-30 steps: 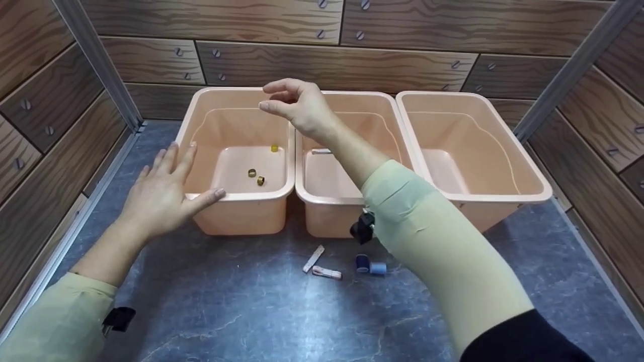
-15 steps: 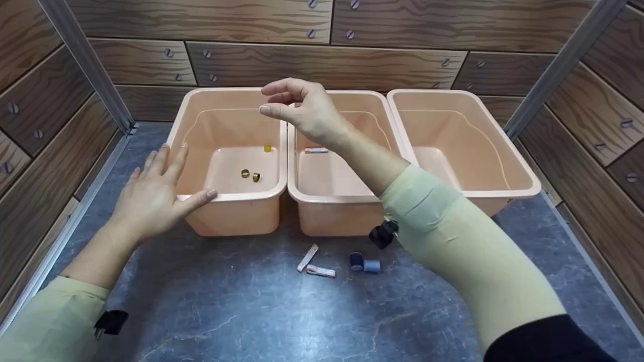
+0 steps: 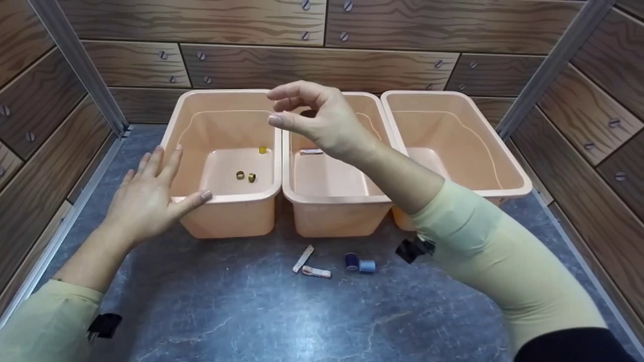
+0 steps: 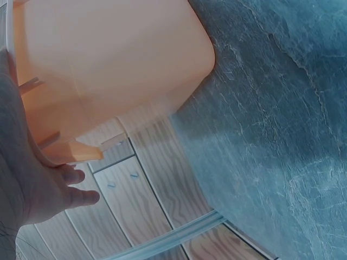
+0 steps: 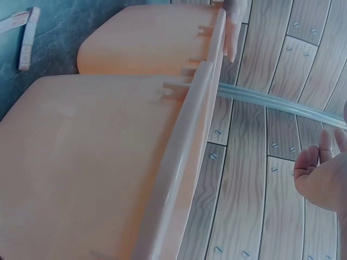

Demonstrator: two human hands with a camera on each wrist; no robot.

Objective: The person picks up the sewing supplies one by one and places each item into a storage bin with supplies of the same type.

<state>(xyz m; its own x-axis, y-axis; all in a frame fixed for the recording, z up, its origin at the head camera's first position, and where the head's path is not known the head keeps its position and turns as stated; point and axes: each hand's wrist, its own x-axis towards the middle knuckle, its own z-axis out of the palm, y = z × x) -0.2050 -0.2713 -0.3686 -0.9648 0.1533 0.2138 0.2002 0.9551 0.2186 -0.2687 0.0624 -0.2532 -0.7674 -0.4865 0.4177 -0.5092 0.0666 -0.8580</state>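
Note:
My left hand [image 3: 146, 198] rests on the near left corner of the left peach bin [image 3: 226, 198], fingers spread along its side and thumb on the front rim. Above the middle bin [image 3: 337, 200], near its left side, my right hand [image 3: 327, 120] hovers with loosely bent fingers and nothing visible in its grip. In the left bin lie two brass-coloured rings [image 3: 240, 175] and a small yellow piece [image 3: 262, 150]. A pale printed strip [image 3: 311, 151] lies in the middle bin. Two similar pale strips [image 3: 317, 272] lie on the table, beside a dark blue thread spool [image 3: 351, 261] and a light blue spool [image 3: 367, 266].
A third peach bin [image 3: 503, 193] stands at the right, its near side partly hidden by my right forearm. Wood-patterned walls [image 3: 322, 60] enclose the grey-blue marbled table [image 3: 241, 311] at the back and sides, with metal posts [image 3: 548, 65] at the corners.
My right hand has shifted slightly right, from over the left bin's edge to above the middle bin. The left hand stays on its rim. The head view has drifted slightly.

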